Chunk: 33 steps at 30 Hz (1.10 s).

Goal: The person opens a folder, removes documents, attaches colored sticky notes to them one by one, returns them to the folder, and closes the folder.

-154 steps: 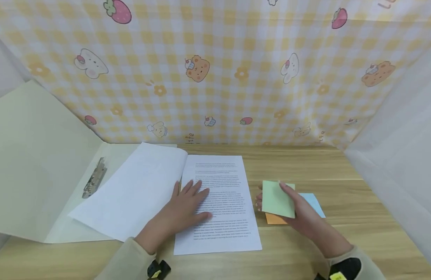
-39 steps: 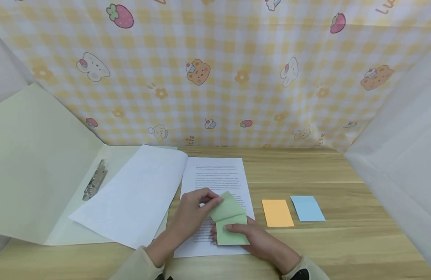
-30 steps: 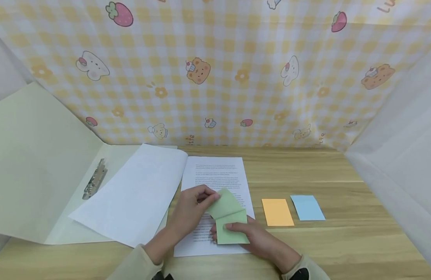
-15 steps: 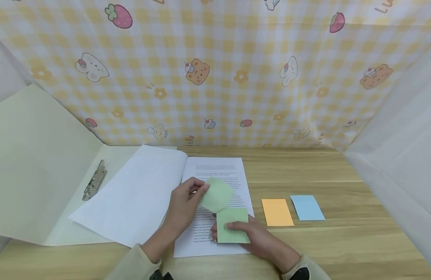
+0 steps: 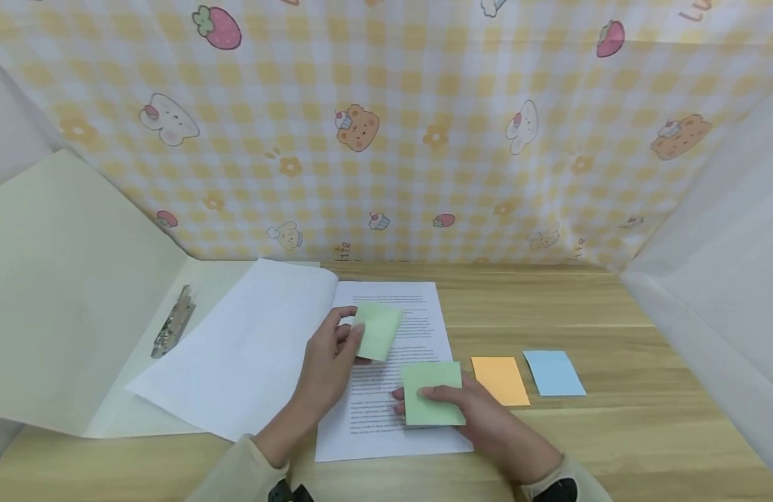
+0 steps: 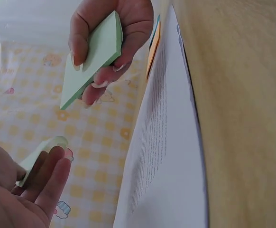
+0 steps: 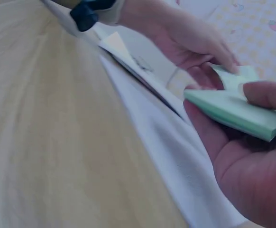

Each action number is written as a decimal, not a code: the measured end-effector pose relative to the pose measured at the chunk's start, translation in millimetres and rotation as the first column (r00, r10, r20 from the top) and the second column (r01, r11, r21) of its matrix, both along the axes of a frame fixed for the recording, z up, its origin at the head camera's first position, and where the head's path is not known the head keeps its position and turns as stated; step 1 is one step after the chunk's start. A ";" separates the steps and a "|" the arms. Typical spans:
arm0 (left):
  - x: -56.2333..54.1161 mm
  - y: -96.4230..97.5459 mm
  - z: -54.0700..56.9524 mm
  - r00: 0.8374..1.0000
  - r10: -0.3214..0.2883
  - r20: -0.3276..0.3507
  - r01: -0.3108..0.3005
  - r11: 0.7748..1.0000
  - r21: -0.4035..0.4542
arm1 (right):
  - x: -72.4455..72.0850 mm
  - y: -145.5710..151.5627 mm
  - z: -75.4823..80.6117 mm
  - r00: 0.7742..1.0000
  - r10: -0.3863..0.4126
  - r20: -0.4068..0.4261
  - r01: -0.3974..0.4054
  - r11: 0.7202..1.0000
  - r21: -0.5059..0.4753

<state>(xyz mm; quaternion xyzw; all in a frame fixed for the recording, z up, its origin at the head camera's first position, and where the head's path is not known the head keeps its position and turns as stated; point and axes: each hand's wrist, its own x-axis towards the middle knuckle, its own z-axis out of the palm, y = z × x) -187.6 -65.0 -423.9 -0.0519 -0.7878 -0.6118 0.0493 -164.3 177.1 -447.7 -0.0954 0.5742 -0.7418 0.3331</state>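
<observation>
Between thumb and fingers, my left hand [image 5: 328, 362] pinches a single green sticky note [image 5: 378, 331] by its left edge, above the printed page [image 5: 380, 390]. The note curls slightly in the left wrist view. My right hand [image 5: 486, 422] grips the green sticky note pad [image 5: 433, 408], thumb on top and fingers underneath, over the page's lower right part. The pad's thickness shows in the right wrist view, where the loose sheet [image 7: 244, 73] appears just beyond it. Note and pad are apart. Some fingers of both hands are hidden behind the paper.
An orange sticky pad [image 5: 502, 382] and a blue one [image 5: 555, 373] lie right of the page on the wooden table [image 5: 612, 446]. At left is an opened pale folder [image 5: 66, 300] with a metal clip [image 5: 174, 322] and a turned-back white sheet [image 5: 242, 348]. A checkered cloth [image 5: 399, 139] hangs behind.
Earlier my left hand lay flat on the page, and my right held the green pad near the orange one. The pad came over the page; my left hand peeled its top note off, moving up-left.
</observation>
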 end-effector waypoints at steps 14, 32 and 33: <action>-2.5 -2.4 -3.9 0.996 0.044 -0.077 -0.056 0.986 -0.159 | -18.4 66.6 17.7 0.924 -0.340 -0.177 0.383 0.845 0.373; -4.4 -5.5 -9.3 0.992 0.046 -0.114 -0.071 0.974 -0.217 | -28.5 195.1 31.9 0.841 -0.272 -0.468 0.536 0.534 0.654; -4.8 -5.3 -9.6 0.993 0.045 -0.113 -0.069 0.973 -0.221 | -28.5 201.9 31.8 0.839 -0.269 -0.473 0.541 0.517 0.664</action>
